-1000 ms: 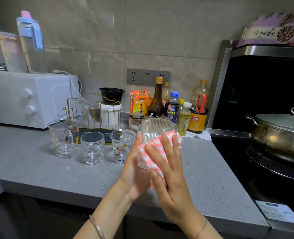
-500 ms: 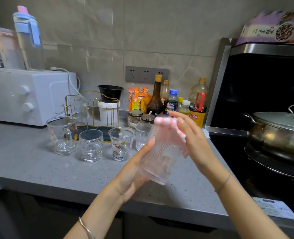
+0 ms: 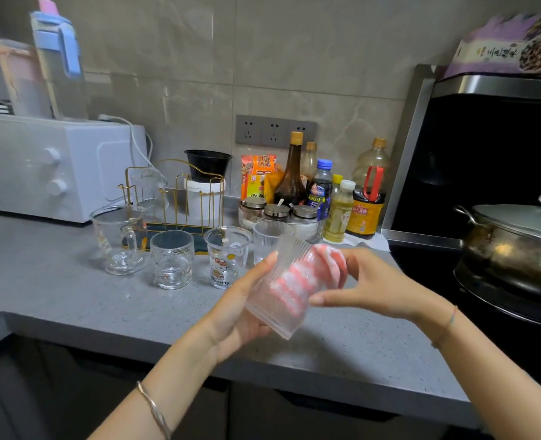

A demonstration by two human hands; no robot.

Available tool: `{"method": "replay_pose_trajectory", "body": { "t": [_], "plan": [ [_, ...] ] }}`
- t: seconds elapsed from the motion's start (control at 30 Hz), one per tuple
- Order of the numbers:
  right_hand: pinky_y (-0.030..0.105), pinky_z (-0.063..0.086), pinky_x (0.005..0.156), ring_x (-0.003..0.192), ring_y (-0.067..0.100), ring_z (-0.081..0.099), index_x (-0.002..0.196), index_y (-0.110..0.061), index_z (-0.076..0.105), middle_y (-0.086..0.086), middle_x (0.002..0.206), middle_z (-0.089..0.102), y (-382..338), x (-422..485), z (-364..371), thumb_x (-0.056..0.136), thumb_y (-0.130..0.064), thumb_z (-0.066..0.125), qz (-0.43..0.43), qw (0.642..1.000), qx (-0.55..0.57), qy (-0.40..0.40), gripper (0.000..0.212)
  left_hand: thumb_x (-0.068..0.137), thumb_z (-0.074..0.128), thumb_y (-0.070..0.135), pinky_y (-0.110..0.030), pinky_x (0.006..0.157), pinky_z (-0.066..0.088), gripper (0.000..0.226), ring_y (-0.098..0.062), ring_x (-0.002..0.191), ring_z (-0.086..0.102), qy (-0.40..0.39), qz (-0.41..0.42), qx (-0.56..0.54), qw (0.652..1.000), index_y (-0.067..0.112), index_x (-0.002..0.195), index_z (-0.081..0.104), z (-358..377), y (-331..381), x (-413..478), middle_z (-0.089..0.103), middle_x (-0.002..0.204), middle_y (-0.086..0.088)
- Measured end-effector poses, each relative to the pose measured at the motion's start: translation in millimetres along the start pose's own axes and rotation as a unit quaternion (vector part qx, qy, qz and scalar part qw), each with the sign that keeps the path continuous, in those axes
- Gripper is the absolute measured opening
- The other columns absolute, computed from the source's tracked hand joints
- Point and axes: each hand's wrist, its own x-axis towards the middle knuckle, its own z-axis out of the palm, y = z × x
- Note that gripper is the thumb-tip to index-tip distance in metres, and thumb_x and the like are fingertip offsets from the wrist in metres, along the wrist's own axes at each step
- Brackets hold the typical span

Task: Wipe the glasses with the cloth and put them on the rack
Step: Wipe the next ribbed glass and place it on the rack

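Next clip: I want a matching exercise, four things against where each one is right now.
Things: 1 tilted ribbed glass; 2 cloth; 3 cartoon cup; 4 black bowl.
Places: A on the white tub; B in the left hand; C stuffed inside the tilted ribbed glass; D standing on the counter.
Pairs: 1-B, 2-C, 3-D, 4-A.

A home kitchen. A grey speckled countertop (image 3: 72,296) runs along a wall of large grey tiles (image 3: 294,58) with a row of power sockets (image 3: 274,131). A white countertop oven (image 3: 41,166) stands at the left. Bottles of sauce and oil (image 3: 291,179) and lidded seasoning jars (image 3: 275,211) crowd the back. Drinking glasses (image 3: 171,262) stand before a gold wire rack (image 3: 178,201). At the right, a lidded steel pot (image 3: 510,249) sits on a black stove (image 3: 421,274)
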Motion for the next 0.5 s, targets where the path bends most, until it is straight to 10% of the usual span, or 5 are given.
{"method": "replay_pose_trajectory", "body": {
  "t": [0.27, 0.5],
  "plan": [
    [0.034, 0.052, 0.094, 0.109, 0.026, 0.065, 0.117, -0.013, 0.061, 0.012, 0.116, 0.068, 19, -13, 28, 0.085, -0.007, 0.068, 0.051, 0.989, 0.089, -0.102, 0.033, 0.059, 0.073, 0.065, -0.052, 0.113, 0.033, 0.078, -0.032, 0.121, 0.057, -0.021, -0.136, 0.100, 0.985, 0.013, 0.117, 0.071, 3, -6, -5, 0.066, 0.124, -0.016],
    [0.008, 0.049, 0.061, 0.071, -0.002, 0.068, 0.092, -0.017, 0.066, -0.013, 0.077, 0.074, 26, -16, 33, 0.083, 0.001, 0.065, 0.050, 0.985, 0.162, 0.032, 0.020, 0.064, 0.049, 0.079, -0.048, 0.099, 0.049, 0.090, -0.034, 0.115, 0.062, 0.072, -0.056, 0.029, 0.995, 0.011, 0.122, 0.065, 5, -21, 0, 0.067, 0.121, -0.017]
  ]
}}
